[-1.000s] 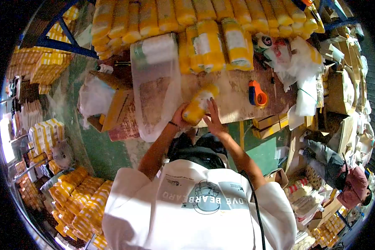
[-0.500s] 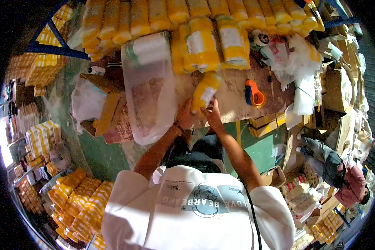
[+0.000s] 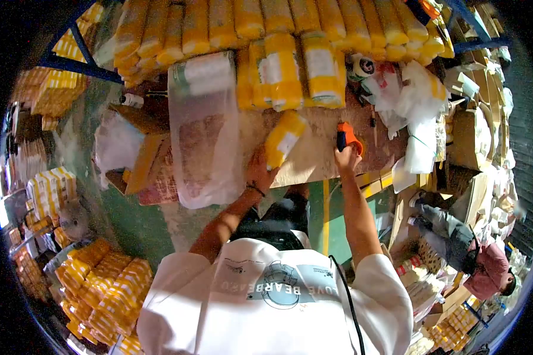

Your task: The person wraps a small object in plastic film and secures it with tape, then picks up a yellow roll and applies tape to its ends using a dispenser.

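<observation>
Far left: the fisheye rim blacks out the frame edge. Stacks of yellow boxes (image 3: 53, 89) on the blue rack (image 3: 71, 62) are warped and blurred; no print legible. Lower left, a heap of yellow packs (image 3: 103, 290) on the green floor (image 3: 142, 225), partly cut off by the dark rim.

Table's left end: an open cardboard box (image 3: 139, 157) hangs over the table edge, contents washed out in glare. Just beside it a clear plastic bag (image 3: 204, 130) lies flat, its lower end drooping past the near edge.

Centre: left hand (image 3: 259, 173) cupped around the near end of a yellow roll package (image 3: 284, 139), fingers wrapped under it and mostly hidden; the package lies tilted on the wooden table (image 3: 314, 157), near its front edge, with bare board between it and the dispenser. Behind it, a row of larger yellow packages (image 3: 290, 71) fills the back of the table.

Right of centre: right hand (image 3: 346, 158) at the orange tape dispenser (image 3: 346, 137), fingers curled on its near side; the grip itself is hidden by the back of the hand, so I cannot tell how firmly it is held.

Right: crumpled white bags (image 3: 420, 112) crowd the table's end. Cartons (image 3: 477, 130) beyond. A seated person (image 3: 485, 266) lower right, partly cut off.
</observation>
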Action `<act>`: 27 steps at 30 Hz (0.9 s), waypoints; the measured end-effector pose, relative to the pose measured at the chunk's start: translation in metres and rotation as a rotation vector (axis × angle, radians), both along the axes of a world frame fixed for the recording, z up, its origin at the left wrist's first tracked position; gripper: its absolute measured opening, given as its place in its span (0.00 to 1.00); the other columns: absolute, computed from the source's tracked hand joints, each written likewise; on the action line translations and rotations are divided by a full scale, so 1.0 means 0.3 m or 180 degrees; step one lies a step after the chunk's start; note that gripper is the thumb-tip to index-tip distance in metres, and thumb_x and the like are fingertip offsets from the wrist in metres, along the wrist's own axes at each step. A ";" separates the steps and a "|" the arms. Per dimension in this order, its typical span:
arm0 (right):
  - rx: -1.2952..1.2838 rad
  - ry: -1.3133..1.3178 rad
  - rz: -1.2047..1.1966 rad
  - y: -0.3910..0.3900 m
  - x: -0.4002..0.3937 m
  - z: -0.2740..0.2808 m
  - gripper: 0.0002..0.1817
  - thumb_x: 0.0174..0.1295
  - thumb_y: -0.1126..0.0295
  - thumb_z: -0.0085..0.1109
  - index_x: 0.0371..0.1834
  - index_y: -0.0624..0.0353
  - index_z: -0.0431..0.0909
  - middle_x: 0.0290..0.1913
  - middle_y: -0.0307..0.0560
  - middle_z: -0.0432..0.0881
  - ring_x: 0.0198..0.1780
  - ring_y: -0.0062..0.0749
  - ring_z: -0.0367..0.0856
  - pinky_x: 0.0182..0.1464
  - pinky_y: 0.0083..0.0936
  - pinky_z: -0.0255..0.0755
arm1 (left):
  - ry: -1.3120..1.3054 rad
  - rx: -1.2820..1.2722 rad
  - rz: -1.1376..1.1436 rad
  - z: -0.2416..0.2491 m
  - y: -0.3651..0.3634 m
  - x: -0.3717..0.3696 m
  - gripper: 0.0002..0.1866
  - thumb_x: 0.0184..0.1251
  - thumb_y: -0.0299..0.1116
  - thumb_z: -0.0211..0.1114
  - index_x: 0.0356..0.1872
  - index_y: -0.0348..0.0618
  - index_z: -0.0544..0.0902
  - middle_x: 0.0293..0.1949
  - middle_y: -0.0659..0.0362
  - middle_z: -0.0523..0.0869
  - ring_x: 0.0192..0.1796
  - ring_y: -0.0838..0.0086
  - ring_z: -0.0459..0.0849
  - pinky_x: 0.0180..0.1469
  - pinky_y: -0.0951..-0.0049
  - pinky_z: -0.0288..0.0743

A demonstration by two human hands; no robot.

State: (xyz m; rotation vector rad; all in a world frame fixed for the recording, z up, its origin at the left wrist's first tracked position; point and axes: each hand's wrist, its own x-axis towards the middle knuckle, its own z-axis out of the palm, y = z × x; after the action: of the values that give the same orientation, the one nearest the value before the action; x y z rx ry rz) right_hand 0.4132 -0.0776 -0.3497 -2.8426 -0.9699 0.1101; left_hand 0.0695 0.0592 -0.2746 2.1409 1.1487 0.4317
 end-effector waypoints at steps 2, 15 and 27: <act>0.0670 0.1821 -0.0680 0.020 0.023 0.059 0.29 0.58 0.53 0.66 0.52 0.66 0.74 0.43 0.59 0.80 0.48 0.55 0.80 0.47 0.46 0.72 | 0.0103 0.0525 -0.0033 0.040 -0.011 0.000 0.47 0.57 0.45 0.73 0.75 0.39 0.59 0.68 0.38 0.70 0.67 0.45 0.72 0.69 0.53 0.67; 0.1459 0.2588 0.1216 -0.092 -0.461 0.736 0.13 0.64 0.70 0.61 0.47 0.66 0.74 0.33 0.52 0.75 0.33 0.40 0.73 0.39 0.31 0.68 | -0.2085 -0.2363 -0.0663 0.447 0.149 0.038 0.20 0.79 0.39 0.55 0.64 0.40 0.77 0.55 0.52 0.85 0.55 0.67 0.83 0.59 0.68 0.76; 0.1041 0.3147 0.1461 -0.143 -0.596 0.777 0.19 0.59 0.57 0.65 0.36 0.65 0.75 0.27 0.57 0.72 0.30 0.51 0.71 0.34 0.40 0.64 | -0.1057 -0.2186 -0.1538 0.346 0.047 -0.042 0.12 0.73 0.37 0.62 0.44 0.40 0.88 0.43 0.54 0.90 0.47 0.66 0.87 0.54 0.65 0.80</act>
State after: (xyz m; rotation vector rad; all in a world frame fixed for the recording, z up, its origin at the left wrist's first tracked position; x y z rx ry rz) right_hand 0.2345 -0.1206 -0.1166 -1.8099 -1.1681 1.1351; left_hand 0.0568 0.0732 -0.1708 1.5795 0.4625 0.1278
